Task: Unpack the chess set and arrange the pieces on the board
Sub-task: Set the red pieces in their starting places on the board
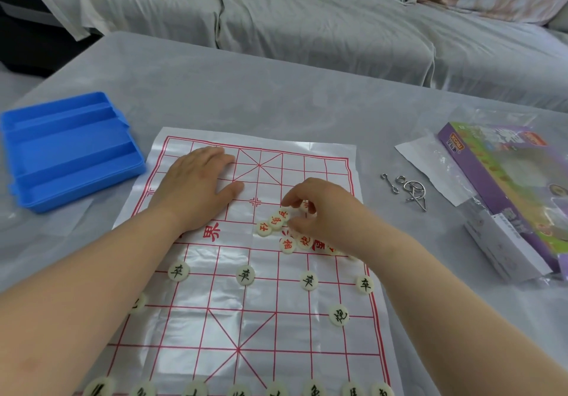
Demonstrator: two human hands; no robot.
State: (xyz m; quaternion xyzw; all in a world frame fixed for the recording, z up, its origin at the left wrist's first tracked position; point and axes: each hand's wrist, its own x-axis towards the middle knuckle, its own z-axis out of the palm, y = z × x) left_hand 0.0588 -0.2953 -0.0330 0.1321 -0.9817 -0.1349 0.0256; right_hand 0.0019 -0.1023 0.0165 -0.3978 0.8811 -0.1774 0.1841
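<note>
Left hand (199, 180) lay flat on the far-left part of the board (215, 319), fingers straight, gripping nothing. My read: it pinned the thin, creased sheet so it wouldn't slide. Right hand (319, 211) was curled over the red heap (276, 222) mid-board, thumb and forefinger pinching one red piece (305, 205).

Red heap sat loose around the river line, pieces touching and overlapping, some hidden under my right hand. That was a staging pile, not placement. None of the far half's points were filled.

Black side looked mostly done:
- four pawns (245, 275) on their row
- one cannon (338, 315) behind them
- back row (313, 388) along the near edge, cut off by the frame
- one more piece (138, 302) half under my left forearm, face unreadable

Blue tray (70, 149) sat emptied on the bench (276, 88), left of the board. To the right lay a purple box (507, 186) in plastic and a wire puzzle (412, 189), both well clear of the play area.

Next step as I judged it was to read the pinched piece's face, then carry it to its far-side point. The risk was dragging neighbours or rucking the sheet.
</note>
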